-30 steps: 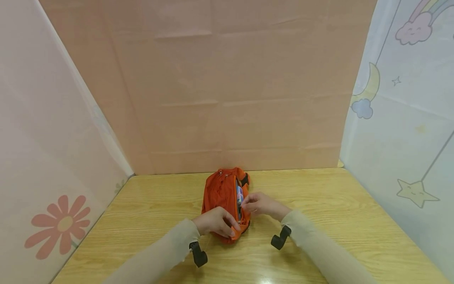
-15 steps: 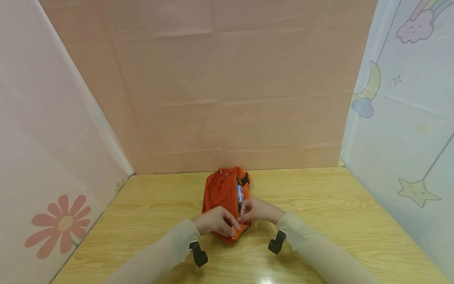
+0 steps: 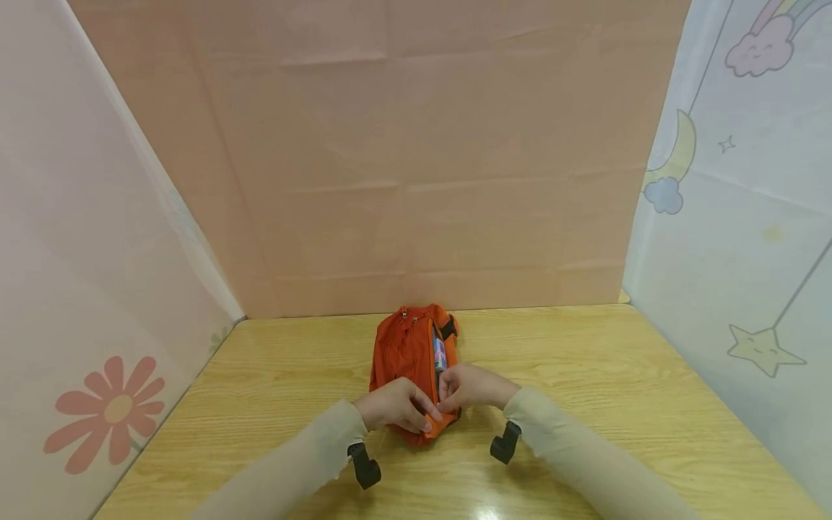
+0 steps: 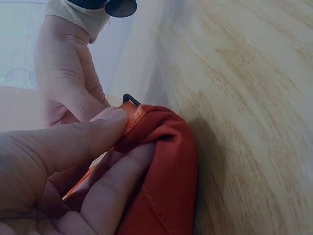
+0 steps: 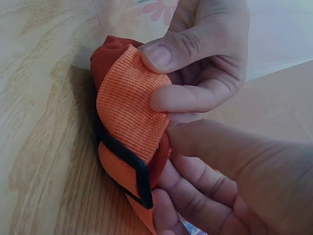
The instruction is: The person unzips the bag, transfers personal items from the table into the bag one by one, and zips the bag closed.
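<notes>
A red-orange waist bag (image 3: 401, 354) lies on the table, its side compartment unzipped along the right. Inside the opening shows a blue and pink packet (image 3: 440, 354). My left hand (image 3: 399, 406) pinches the bag's near end, thumb on the orange webbing strap (image 5: 129, 103) and a finger beneath the red cloth. Just beside it, my right hand (image 3: 474, 388) has thumb and fingers curled at the near end of the opening, pinching the bag's edge there. Any zip pull between those fingertips is hidden. A black strap slider (image 5: 142, 178) sits on the webbing below both hands.
The wooden table (image 3: 292, 368) extends to both sides of the bag. A black buckle (image 3: 449, 328) is at the bag's far right. A plain peach backdrop (image 3: 403, 180) stands behind, with printed sheets at left and right. Each wrist wears a black camera mount (image 3: 505, 443).
My right hand has moved down the bag's opening towards its near end, uncovering more of the packet, and its fingers now meet beside my left hand. The left hand has stayed put.
</notes>
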Tool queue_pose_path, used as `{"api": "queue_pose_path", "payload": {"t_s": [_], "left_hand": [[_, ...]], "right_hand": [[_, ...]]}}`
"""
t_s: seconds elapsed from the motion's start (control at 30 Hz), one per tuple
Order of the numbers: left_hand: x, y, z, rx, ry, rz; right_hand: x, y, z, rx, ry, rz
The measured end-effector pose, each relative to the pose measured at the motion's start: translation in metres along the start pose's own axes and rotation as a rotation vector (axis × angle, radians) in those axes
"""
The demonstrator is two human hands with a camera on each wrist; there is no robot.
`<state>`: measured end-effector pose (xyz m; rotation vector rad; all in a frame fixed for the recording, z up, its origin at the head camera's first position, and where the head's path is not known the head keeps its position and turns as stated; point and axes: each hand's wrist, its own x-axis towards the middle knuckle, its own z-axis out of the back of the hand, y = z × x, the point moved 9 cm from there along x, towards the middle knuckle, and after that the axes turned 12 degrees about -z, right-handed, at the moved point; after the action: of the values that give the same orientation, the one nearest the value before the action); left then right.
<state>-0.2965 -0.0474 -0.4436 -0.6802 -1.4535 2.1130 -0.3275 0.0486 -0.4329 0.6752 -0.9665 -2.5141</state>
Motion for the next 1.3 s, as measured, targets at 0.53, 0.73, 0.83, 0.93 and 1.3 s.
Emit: {"api": "queue_pose_path", "payload": {"t_s": [0.53, 0.73, 0.83, 0.93, 1.3], "left_hand": [[0.0005, 0.0017, -0.0024, -0.013, 0.000, -0.005], [0.0004, 0.0014, -0.0023, -0.011, 0.001, -0.006], [0.0008, 0.0013, -0.0022, -0.001, 0.006, -0.010], [0.0015, 0.0020, -0.0019, 0.003, 0.006, -0.009], [0.0011, 0.0025, -0.0009, 0.011, -0.010, -0.003]], "right_hand": [[0.0037, 0.0022, -0.0051, -0.043, -0.053, 0.018], [0.0051, 0.0018, -0.0052, -0.056, -0.055, 0.006], [0.0059, 0.0006, -0.0056, -0.063, -0.060, -0.004], [0.0058, -0.0001, -0.0062, -0.063, -0.060, -0.016], [0.0023, 0.0021, -0.0100, -0.032, 0.011, 0.017]]}}
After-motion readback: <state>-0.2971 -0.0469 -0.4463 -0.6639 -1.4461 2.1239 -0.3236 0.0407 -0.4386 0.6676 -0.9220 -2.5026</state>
